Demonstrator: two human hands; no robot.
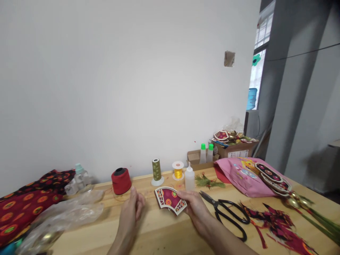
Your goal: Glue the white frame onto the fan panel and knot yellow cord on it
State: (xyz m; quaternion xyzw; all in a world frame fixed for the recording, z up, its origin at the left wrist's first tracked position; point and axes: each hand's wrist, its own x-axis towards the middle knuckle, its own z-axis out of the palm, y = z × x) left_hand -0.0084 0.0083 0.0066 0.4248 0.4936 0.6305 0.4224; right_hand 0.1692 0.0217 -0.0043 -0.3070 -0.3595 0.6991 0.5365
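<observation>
My right hand (pixel 195 209) grips the right edge of a fan-shaped ornament (pixel 170 199), white-framed with red patterned fabric, just above the wooden table (pixel 164 233). My left hand (pixel 130 212) rests edge-on on the table left of the ornament, fingers curled together; whether it holds anything is hidden. A red thread spool (pixel 121 181) stands just beyond the left hand. Black scissors (pixel 225 212) lie to the right of my right hand.
Along the wall stand an olive thread cone (pixel 156 171), a yellow spool (pixel 177 170), a small white bottle (pixel 189 177) and two green-capped bottles (pixel 206 153). Crumpled clear plastic (pixel 66 216) and red patterned cloth (pixel 23 209) lie left. A pink bag (pixel 244 175), fabric scraps (pixel 276 223) and boxes (pixel 233 147) lie right.
</observation>
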